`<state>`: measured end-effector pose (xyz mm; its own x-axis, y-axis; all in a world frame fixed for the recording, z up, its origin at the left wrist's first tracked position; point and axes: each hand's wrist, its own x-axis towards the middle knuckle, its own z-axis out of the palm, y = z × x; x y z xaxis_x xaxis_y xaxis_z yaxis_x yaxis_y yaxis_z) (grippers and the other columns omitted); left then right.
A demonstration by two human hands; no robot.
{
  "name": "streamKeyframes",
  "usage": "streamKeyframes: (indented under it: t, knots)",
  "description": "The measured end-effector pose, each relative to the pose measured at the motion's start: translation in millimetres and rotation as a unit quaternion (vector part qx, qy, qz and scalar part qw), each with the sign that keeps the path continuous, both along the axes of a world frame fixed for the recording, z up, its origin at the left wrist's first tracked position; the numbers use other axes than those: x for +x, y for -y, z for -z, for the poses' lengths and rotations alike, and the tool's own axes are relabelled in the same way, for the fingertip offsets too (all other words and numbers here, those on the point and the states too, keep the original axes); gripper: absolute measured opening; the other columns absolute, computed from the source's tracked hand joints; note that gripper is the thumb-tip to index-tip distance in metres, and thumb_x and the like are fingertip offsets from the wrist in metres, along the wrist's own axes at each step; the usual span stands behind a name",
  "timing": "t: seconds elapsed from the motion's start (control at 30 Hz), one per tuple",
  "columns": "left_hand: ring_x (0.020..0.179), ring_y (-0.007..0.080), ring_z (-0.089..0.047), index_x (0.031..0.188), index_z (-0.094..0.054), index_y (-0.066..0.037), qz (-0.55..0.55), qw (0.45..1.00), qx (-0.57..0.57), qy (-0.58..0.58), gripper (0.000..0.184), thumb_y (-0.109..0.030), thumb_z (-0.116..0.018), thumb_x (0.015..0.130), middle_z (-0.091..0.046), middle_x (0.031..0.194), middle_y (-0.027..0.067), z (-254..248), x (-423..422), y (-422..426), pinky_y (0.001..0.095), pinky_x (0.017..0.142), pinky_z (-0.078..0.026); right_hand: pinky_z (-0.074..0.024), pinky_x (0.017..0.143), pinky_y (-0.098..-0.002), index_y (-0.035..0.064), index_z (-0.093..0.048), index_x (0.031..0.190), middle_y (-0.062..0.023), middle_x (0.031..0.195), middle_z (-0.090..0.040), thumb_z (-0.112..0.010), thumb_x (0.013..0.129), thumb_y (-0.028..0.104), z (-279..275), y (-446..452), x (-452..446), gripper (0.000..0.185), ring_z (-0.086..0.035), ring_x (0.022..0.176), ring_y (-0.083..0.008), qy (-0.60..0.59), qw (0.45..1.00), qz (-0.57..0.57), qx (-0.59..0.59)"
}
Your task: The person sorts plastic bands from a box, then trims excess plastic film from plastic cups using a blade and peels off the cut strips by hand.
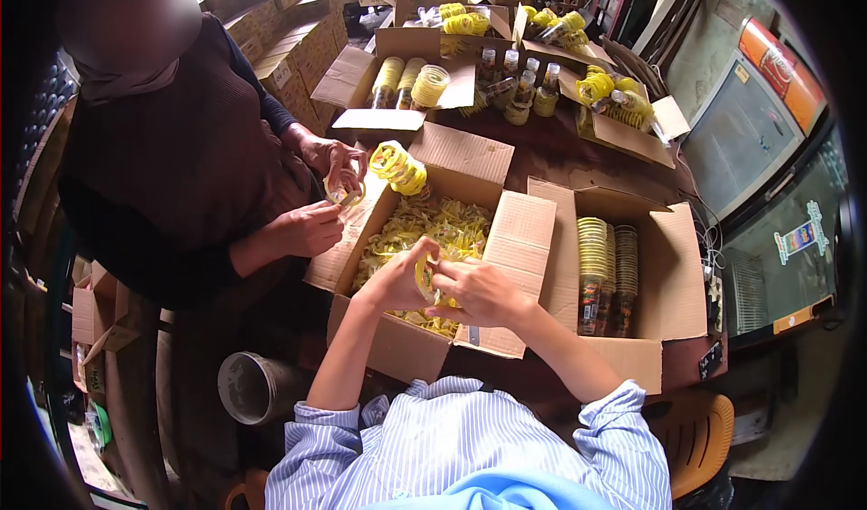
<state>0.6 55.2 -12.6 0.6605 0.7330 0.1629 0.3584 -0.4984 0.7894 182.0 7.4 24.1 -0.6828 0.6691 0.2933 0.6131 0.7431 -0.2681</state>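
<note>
My left hand (397, 277) and my right hand (480, 291) are closed together on a yellow-rimmed clear plastic cup (424, 278), tilted with its round rim to the side. Fingers cover much of it. Both hands are above an open cardboard box (408, 343) heaped with yellow strips (433, 221). A stack of yellow-rimmed cups (399, 169) leans at that box's far left corner. To the right, another open box (673, 275) contains upright stacks of printed cups (591, 271) with yellow rims.
A co-worker (172, 149) at the left holds a similar rimmed cup (344, 188) in both hands. More boxes of cups (388, 81) and loose cup stacks (519, 95) stand farther back. A grey bucket (247, 389) is at lower left, an orange chair (695, 438) at lower right.
</note>
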Motion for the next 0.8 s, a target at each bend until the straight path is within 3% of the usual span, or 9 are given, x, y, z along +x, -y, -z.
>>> streamKeyframes:
  t: [0.07, 0.1, 0.2, 0.23, 0.33, 0.37, 0.47, 0.6, 0.8]
  knots:
    - [0.092, 0.0335, -0.054, 0.111, -0.037, -0.010, 0.017, 0.999, 0.007, 0.028, 0.076, -0.008, -0.077, 0.046, -0.054, 0.098, 0.0129, -2.8, 1.0, 1.4, 0.0378, 0.077, -0.044, -0.0454, 0.067, -0.0388, 0.0034, -0.054, 0.081, -0.0111, 0.083, -0.055, -0.054, 0.083, 0.036, 0.8, -1.1, -2.9, 0.033, -0.058, 0.076, -0.0274, 0.029, 0.998, -0.038, -0.039]
    - [0.095, 0.0322, -0.052, 0.118, -0.035, -0.011, 0.022, 1.000, 0.001, 0.013, 0.084, -0.010, -0.078, 0.046, -0.052, 0.102, 0.0121, -3.0, 0.6, 0.6, 0.0384, 0.081, -0.042, -0.0460, 0.064, -0.0391, 0.0035, -0.054, 0.079, -0.0113, 0.080, -0.055, -0.053, 0.084, 0.035, 1.5, -2.1, -3.8, 0.032, -0.059, 0.072, -0.0276, 0.044, 0.996, -0.057, -0.057]
    - [0.098, 0.0291, -0.051, 0.121, -0.034, -0.009, -0.087, 0.984, 0.133, 0.079, 0.088, -0.011, -0.078, 0.045, -0.051, 0.107, 0.0111, 8.4, 4.2, -1.8, 0.0372, 0.084, -0.040, -0.0457, 0.056, -0.0398, 0.0025, -0.052, 0.074, -0.0120, 0.074, -0.054, -0.051, 0.086, 0.029, 14.9, -4.8, -3.5, 0.029, -0.058, 0.063, -0.0286, -0.091, 0.988, -0.021, -0.122]
    - [0.100, 0.0265, -0.051, 0.119, -0.036, -0.007, -0.127, 0.978, 0.159, 0.053, 0.085, -0.013, -0.077, 0.045, -0.052, 0.108, 0.0104, 10.3, 5.9, 2.1, 0.0364, 0.086, -0.038, -0.0410, 0.049, -0.0383, -0.0001, -0.052, 0.067, -0.0127, 0.068, -0.052, -0.053, 0.086, 0.026, 24.0, -7.1, -6.8, 0.032, -0.054, 0.054, -0.0261, -0.188, 0.976, 0.007, -0.114]
    - [0.099, 0.0244, -0.051, 0.118, -0.039, -0.008, -0.192, 0.927, 0.322, -0.019, 0.078, -0.014, -0.075, 0.048, -0.053, 0.107, 0.0099, 18.2, 20.2, 20.4, 0.0364, 0.086, -0.037, -0.0335, 0.043, -0.0297, 0.0002, -0.050, 0.064, -0.0055, 0.055, -0.043, -0.053, 0.087, 0.024, 26.6, -8.8, -7.8, 0.034, -0.042, 0.047, -0.0124, -0.292, 0.922, 0.075, -0.242]
    - [0.095, 0.0245, -0.053, 0.115, -0.042, -0.008, -0.223, 0.922, 0.318, 0.002, 0.071, -0.013, -0.072, 0.050, -0.055, 0.101, 0.0107, 16.0, 27.4, 26.3, 0.0383, 0.086, -0.038, -0.0281, 0.042, -0.0260, 0.0000, -0.049, 0.060, -0.0016, 0.050, -0.039, -0.053, 0.088, 0.027, 27.6, -6.8, -11.5, 0.039, -0.033, 0.048, -0.0072, -0.330, 0.893, 0.121, -0.281]
    - [0.089, 0.0262, -0.056, 0.111, -0.045, -0.007, -0.248, 0.931, 0.268, 0.018, 0.063, -0.009, -0.069, 0.053, -0.058, 0.094, 0.0116, 27.1, 32.0, 28.4, 0.0381, 0.084, -0.039, -0.0278, 0.041, -0.0288, -0.0005, -0.050, 0.059, -0.0034, 0.047, -0.043, -0.051, 0.088, 0.025, 29.4, -1.9, -17.2, 0.039, -0.035, 0.045, -0.0073, -0.402, 0.847, 0.140, -0.318]
    - [0.084, 0.0259, -0.059, 0.099, -0.053, -0.004, -0.219, 0.947, 0.235, -0.003, 0.047, -0.005, -0.064, 0.053, -0.061, 0.088, 0.0104, 30.4, 29.7, 28.1, 0.0354, 0.077, -0.043, -0.0304, 0.041, -0.0242, 0.0021, -0.053, 0.061, 0.0008, 0.051, -0.046, -0.050, 0.090, 0.028, 45.2, -1.1, -13.1, 0.038, -0.038, 0.045, -0.0057, -0.481, 0.748, 0.136, -0.437]
    - [0.075, 0.0282, -0.060, 0.093, -0.055, -0.004, -0.132, 0.966, 0.221, 0.023, 0.048, -0.008, -0.069, 0.048, -0.060, 0.080, 0.0116, 30.3, 26.9, 24.7, 0.0354, 0.064, -0.048, -0.0381, 0.042, -0.0200, 0.0016, -0.055, 0.066, 0.0008, 0.053, -0.049, -0.052, 0.089, 0.028, 30.7, -2.1, -5.1, 0.035, -0.045, 0.046, -0.0045, -0.511, 0.647, 0.189, -0.533]
